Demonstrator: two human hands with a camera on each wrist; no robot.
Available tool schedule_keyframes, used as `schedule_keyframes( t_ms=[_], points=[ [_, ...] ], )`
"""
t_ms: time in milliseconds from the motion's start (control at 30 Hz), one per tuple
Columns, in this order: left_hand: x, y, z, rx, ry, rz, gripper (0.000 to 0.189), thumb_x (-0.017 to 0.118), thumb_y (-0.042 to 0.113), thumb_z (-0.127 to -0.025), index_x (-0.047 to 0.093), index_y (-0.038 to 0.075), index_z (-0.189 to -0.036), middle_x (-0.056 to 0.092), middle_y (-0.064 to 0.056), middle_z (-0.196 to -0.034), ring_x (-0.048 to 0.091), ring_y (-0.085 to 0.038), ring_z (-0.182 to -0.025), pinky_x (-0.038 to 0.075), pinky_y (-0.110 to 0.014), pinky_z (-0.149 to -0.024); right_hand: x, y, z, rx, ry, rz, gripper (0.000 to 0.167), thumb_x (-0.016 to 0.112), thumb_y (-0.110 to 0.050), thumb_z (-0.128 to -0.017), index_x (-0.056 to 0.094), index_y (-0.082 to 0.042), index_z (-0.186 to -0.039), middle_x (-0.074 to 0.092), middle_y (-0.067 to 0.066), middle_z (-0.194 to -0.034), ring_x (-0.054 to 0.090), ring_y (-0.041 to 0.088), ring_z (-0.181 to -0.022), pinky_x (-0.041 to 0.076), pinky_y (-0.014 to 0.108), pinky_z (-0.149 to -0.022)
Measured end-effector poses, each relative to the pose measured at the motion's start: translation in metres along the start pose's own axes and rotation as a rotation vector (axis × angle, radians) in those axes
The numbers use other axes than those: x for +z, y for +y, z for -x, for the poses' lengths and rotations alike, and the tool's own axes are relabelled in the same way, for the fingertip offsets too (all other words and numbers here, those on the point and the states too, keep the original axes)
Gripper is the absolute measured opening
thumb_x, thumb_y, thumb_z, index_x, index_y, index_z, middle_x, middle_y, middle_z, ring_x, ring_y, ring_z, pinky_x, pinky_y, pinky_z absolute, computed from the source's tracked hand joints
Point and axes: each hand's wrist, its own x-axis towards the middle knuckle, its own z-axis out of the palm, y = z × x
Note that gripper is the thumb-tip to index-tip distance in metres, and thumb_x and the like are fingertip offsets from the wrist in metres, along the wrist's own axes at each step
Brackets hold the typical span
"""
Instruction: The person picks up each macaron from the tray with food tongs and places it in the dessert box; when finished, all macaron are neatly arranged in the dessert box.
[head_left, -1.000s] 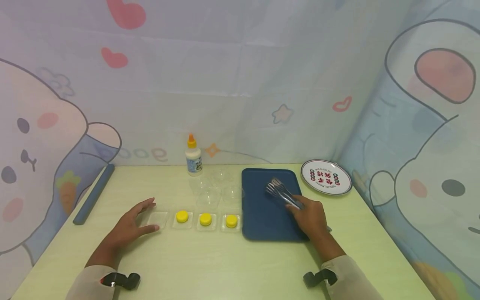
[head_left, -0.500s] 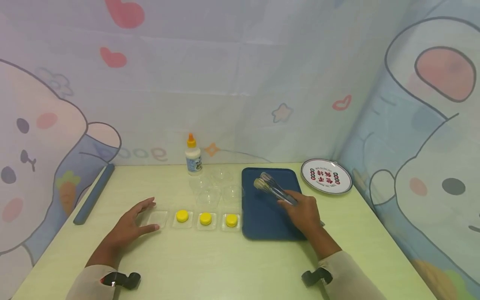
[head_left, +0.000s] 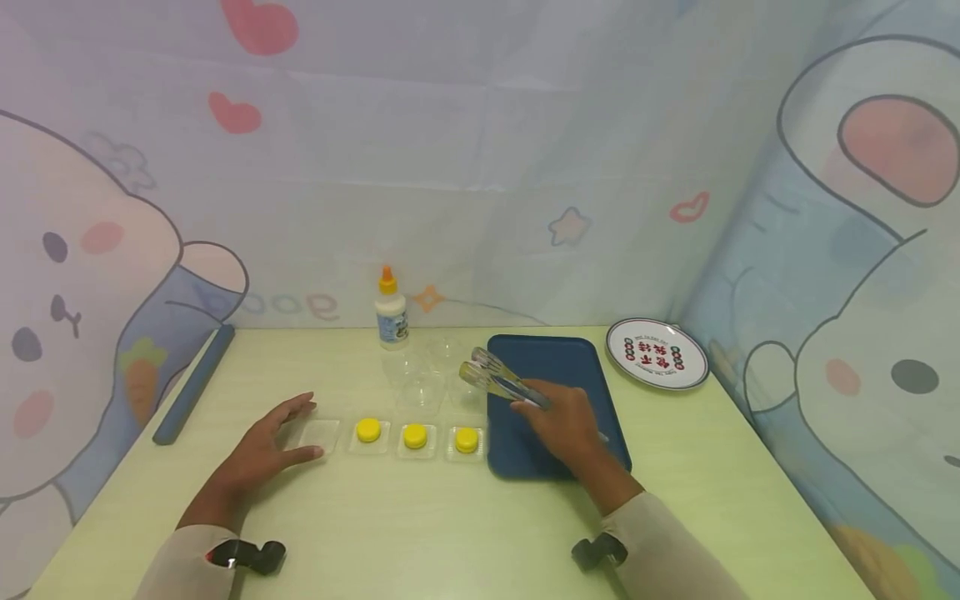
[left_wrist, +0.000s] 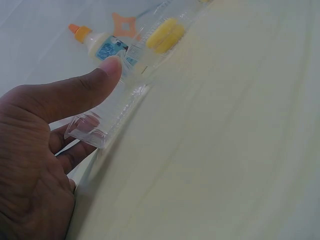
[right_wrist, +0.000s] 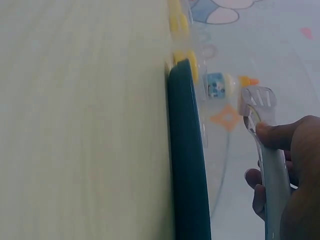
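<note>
Three clear trays [head_left: 405,452], yellow macaron [head_left: 415,436] in each; right hand [head_left: 564,418] grips tongs [head_left: 501,386]

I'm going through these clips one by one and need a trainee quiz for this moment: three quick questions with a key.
1. Multiple choice: what does the right hand hold? A) a bottle; B) tongs; C) nothing.
2. Fill in: in the head view, the plate lies to the ___ of the blue tray.
3. Count: how many clear square bases bear a yellow round piece?
Key: 1. B; 2. right; 3. three.
</note>
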Motion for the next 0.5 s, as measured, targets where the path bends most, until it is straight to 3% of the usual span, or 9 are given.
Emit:
schedule_keyframes(
  t_ms=[233, 500],
  points=[
    [0.000, 0.001, 0.000, 0.013, 0.005, -0.013, 0.098, 0.092, 0.029, -0.089, 0.037, 0.008, -0.168, 0.055, -0.028, -0.161, 0.035, -0.058, -0.157, 0.023, -0.083, -0.123, 0.013, -0.021, -0.001, -0.022, -0.043, -0.017, 0.039, 0.093, -0.027, -0.088, 0.084, -0.013, -0.123, 0.084, 0.010, -0.118, 0.082, 0.032, -0.110, 0.066, 0.052, -0.092],
    [0.001, -0.001, 0.000, 0.032, 0.004, -0.015, 0.097, 0.091, 0.027, -0.089, 0.037, 0.004, -0.167, 0.055, -0.029, -0.160, 0.037, -0.058, -0.155, 0.023, -0.083, -0.122, 0.028, -0.042, -0.002, -0.062, -0.085, -0.057, 0.038, 0.092, -0.023, -0.089, 0.084, -0.011, -0.123, 0.084, 0.011, -0.118, 0.082, 0.032, -0.112, 0.066, 0.051, -0.094]
  ],
)
